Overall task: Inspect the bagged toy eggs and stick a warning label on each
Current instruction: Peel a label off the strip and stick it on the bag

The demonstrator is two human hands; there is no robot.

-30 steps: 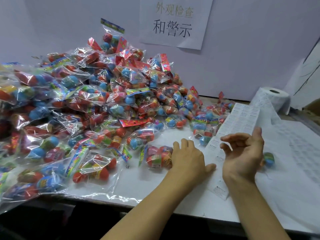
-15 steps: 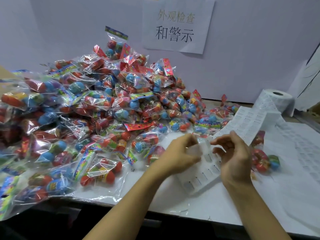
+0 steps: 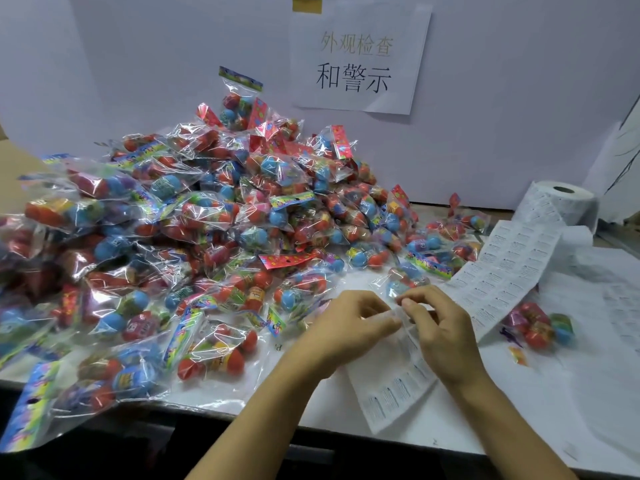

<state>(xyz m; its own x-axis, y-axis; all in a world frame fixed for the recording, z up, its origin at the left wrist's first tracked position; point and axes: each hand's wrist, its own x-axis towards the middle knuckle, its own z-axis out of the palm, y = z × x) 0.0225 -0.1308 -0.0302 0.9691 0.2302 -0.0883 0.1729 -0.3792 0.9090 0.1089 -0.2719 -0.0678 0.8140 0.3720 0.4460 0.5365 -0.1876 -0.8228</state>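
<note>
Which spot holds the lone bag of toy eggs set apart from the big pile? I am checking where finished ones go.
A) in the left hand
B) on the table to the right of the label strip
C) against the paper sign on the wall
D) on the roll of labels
B: the lone bag lies on the white table just right of the label strip, away from the big pile.

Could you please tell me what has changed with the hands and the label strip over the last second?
The left hand left the bagged eggs and came to the label strip; the right hand closed in too. Both now pinch the strip's lifted end. The pile of bags and label roll stayed put.
</note>
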